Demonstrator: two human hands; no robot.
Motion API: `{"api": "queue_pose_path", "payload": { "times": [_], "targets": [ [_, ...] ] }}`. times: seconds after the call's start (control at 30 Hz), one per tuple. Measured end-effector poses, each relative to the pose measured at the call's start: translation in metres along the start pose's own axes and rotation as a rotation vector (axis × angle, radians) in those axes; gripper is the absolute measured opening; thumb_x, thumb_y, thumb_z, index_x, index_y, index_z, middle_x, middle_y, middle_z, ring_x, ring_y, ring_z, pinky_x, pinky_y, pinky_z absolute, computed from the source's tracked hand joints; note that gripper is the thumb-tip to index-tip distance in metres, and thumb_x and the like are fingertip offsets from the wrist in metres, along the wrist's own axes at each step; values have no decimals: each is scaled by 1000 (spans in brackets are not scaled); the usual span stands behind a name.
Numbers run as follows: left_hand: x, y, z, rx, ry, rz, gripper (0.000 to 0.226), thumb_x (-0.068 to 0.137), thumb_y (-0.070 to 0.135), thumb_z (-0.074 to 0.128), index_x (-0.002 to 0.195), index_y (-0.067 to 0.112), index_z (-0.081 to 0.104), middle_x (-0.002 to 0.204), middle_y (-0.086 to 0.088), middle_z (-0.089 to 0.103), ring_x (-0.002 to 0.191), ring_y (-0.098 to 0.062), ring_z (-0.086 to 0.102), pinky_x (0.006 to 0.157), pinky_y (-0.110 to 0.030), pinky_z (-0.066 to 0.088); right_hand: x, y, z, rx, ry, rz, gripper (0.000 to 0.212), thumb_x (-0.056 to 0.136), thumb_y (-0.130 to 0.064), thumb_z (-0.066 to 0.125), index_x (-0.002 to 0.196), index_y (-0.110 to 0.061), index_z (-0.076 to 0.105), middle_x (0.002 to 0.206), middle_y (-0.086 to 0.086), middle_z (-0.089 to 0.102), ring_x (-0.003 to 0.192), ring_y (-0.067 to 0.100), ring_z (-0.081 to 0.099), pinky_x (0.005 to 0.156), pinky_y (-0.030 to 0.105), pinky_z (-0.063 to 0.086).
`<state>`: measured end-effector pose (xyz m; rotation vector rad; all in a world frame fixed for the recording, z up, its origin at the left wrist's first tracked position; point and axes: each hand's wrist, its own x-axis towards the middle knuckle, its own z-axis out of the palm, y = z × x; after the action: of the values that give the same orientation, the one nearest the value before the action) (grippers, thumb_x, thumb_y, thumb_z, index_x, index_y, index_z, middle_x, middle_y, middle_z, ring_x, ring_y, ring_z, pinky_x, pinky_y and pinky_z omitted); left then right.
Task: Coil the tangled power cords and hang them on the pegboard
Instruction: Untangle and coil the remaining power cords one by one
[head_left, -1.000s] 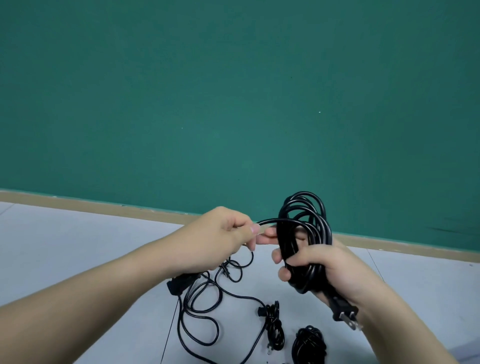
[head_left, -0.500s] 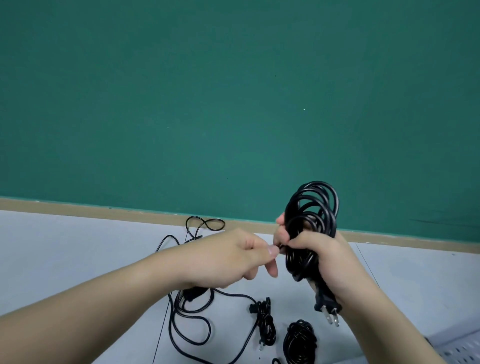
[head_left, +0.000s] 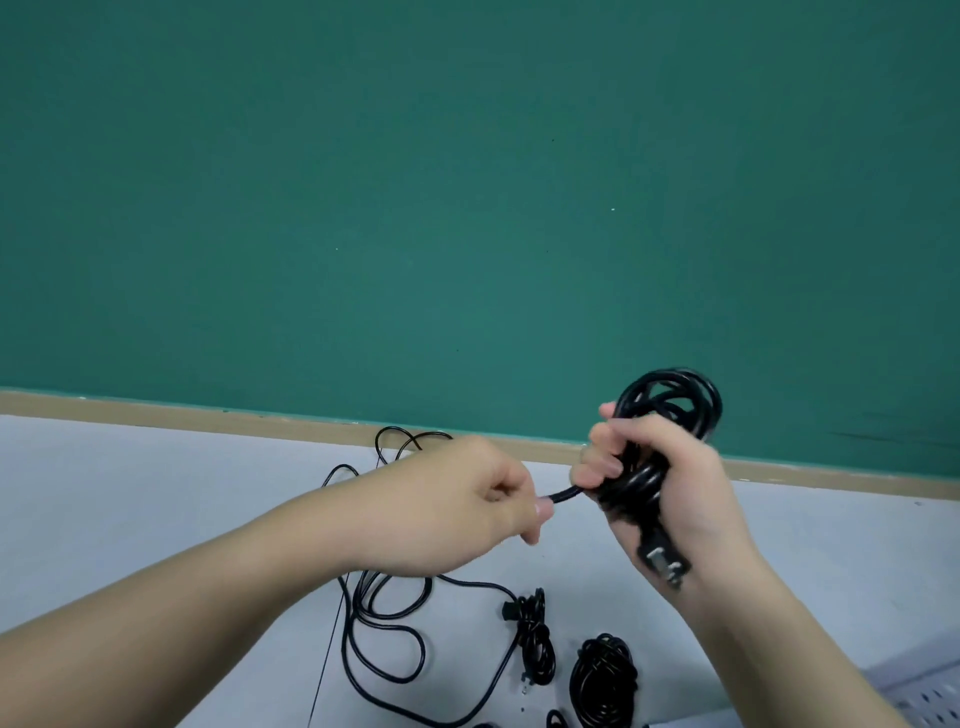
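Coiled cord (head_left: 670, 410): black, wound in loops, held up in the air in front of the green wall, above the table. Top loops stick out over the fist; lower part squeezed tight inside it.
Plug (head_left: 666, 564): black, with metal prongs, pokes out below the fist, near the wrist, pointing down and to the right.
Loose end (head_left: 563, 493): short black bit of the same cord, runs from the bundle across to the other fist.
Right hand (head_left: 670, 488): closed around the middle of the coiled cord, fingers wrapped over the front.
Left hand (head_left: 457, 512): closed in a fist, pinching the loose end between thumb and finger. Just beside the right hand, a small gap between them.
Tangled cord (head_left: 384, 639): thin and black, lies loose on the table in big messy loops, partly hidden under the left arm. One loop reaches back near the wall.
Small bundle (head_left: 535, 642): black cord bunched up on the table, below the hands, joined to the thin cord.
Round coil (head_left: 602, 680): black, neat, flat on the table, just right of the small bundle.
Table (head_left: 130, 493): pale grey, smooth.
Wall (head_left: 467, 182): dark green, plain, with a tan strip (head_left: 208, 418) along the bottom edge.
Pegboard (head_left: 930, 706): grey with small holes, only a corner seen at the bottom right.
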<state>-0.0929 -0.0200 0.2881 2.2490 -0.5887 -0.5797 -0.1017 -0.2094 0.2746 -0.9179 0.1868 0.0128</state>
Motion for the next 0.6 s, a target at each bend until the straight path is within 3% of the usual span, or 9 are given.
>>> {"api": "queue_pose_path", "payload": {
  "times": [0.1, 0.23, 0.3, 0.4, 0.47, 0.53, 0.6],
  "targets": [
    [-5, -2, -3, 337, 107, -7, 29, 100, 49, 58, 84, 25, 62, 66, 11, 56, 60, -6, 48, 57, -28, 35, 1, 9, 0, -398, -13, -94, 39, 77, -16, 75, 109, -9, 54, 63, 1, 49, 55, 18, 53, 56, 32, 42],
    [-6, -7, -10, 618, 188, -8, 29, 103, 51, 50, 90, 26, 57, 75, 6, 60, 71, -15, 55, 59, -33, 36, 3, 12, -1, -690, -59, -66, 52, 68, -34, 80, 110, -14, 56, 64, -2, 61, 71, 24, 62, 54, 28, 43],
    [-6, -9, -15, 631, 197, 19, 30, 103, 52, 49, 88, 28, 57, 73, 7, 60, 69, -13, 55, 57, -31, 36, 4, 11, -4, -824, -121, -6, 64, 61, -42, 87, 112, -17, 57, 69, -5, 63, 75, 20, 65, 59, 27, 46],
    [-2, -16, -19, 458, 195, 72, 29, 97, 55, 57, 84, 30, 66, 69, 8, 65, 66, -10, 59, 62, -35, 49, 0, 12, -10, -1059, -241, 61, 75, 53, -54, 90, 115, -27, 58, 76, -15, 61, 74, 5, 62, 73, 27, 47],
    [0, -17, -17, 395, 174, 118, 26, 93, 56, 63, 87, 33, 72, 72, 10, 69, 69, -8, 62, 68, -37, 53, -6, 18, -8, -1124, -323, 63, 51, 64, -38, 91, 104, -29, 61, 70, -20, 58, 69, -1, 56, 70, 21, 44],
    [0, -14, -10, 426, 150, 169, 22, 93, 55, 64, 89, 35, 72, 73, 11, 67, 73, -7, 60, 69, -34, 52, -10, 27, -2, -1143, -439, 9, 27, 75, -12, 82, 88, -23, 61, 70, -9, 56, 68, 4, 51, 65, 23, 42],
    [0, -10, -3, 529, 171, 228, 22, 93, 54, 62, 92, 33, 69, 77, 12, 62, 79, -10, 58, 72, -35, 50, -11, 35, 1, -1158, -463, 5, 27, 79, 1, 69, 74, -20, 52, 67, -7, 44, 63, 8, 40, 59, 26, 35]
  ]
}}
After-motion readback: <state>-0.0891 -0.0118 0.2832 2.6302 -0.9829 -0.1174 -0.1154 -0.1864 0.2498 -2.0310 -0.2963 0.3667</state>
